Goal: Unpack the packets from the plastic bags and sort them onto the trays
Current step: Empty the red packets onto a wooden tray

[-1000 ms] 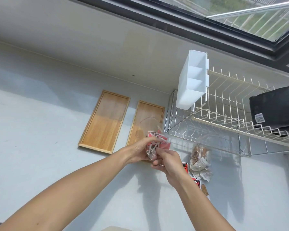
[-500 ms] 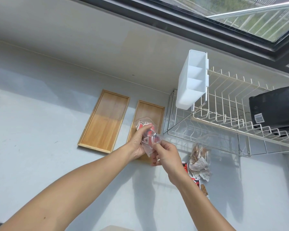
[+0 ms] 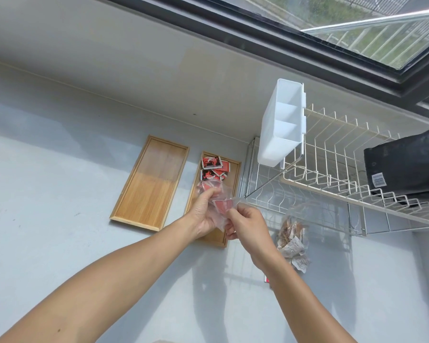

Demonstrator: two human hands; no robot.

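Observation:
Two wooden trays lie side by side on the grey counter: the left tray holds nothing, and the right tray has several red packets at its far end. Over the right tray's near half, my left hand and my right hand both grip a clear plastic bag with a few red packets still inside. A second clear bag of brown and white packets lies on the counter to the right of my hands.
A white wire dish rack stands at the right with a white plastic cutlery holder hung on it and a black bag on top. A red packet edge shows beside my right forearm. A window runs along the back.
The bag has been tipped over the right tray and several red packets now lie on its far end. My hands moved a little away from me, still holding the bag.

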